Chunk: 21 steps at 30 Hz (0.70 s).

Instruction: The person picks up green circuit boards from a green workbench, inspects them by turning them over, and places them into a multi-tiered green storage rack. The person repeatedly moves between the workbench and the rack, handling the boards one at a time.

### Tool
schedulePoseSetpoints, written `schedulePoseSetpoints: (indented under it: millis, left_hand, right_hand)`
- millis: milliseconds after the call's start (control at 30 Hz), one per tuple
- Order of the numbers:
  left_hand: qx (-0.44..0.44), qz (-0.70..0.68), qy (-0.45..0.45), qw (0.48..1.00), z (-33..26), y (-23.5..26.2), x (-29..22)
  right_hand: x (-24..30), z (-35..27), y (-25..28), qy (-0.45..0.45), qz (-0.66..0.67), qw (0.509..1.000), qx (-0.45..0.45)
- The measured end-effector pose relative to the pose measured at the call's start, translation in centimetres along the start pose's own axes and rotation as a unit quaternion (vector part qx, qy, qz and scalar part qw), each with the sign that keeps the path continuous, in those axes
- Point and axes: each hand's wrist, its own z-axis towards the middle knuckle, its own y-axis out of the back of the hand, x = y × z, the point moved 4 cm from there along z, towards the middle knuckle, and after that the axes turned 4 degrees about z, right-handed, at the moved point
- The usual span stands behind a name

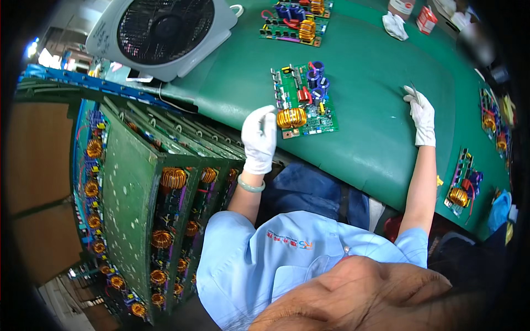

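Observation:
A green circuit board (303, 99) lies on the green table mat in front of me, with blue capacitors, red parts and a copper-wound coil (291, 117) at its near left corner. My left hand (258, 140), in a white glove, is beside that corner. Its fingers are loosely curved with nothing visible in them; whether the fingertips touch the coil I cannot tell. Out to the right, over the mat, my right hand (422, 115) is also gloved. Its fingers are closed on thin metal tweezers (415, 92), whose tip points away from me.
A grey fan (165, 33) stands at the far left. More boards lie at the back (295, 27) and right (464, 185). To my left, a green rack (130, 204) holds several boards with coils. A crumpled white cloth (395, 26) and red box (427, 20) sit far right.

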Motion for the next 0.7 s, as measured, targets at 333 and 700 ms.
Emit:
schedulePoseSetpoints:
  millis: [333,700]
  left_hand:
    - [-0.107,0.193,-0.078,0.972,-0.8,1.0,7.1]
    - [-0.126,0.143,-0.110,0.975,-1.2,0.2,8.4]
  right_hand:
    - [0.8,-0.1,-1.5,0.076,-0.170,0.978,-0.093]
    - [1.3,-0.4,-1.5,0.129,-0.358,0.911,-0.158]
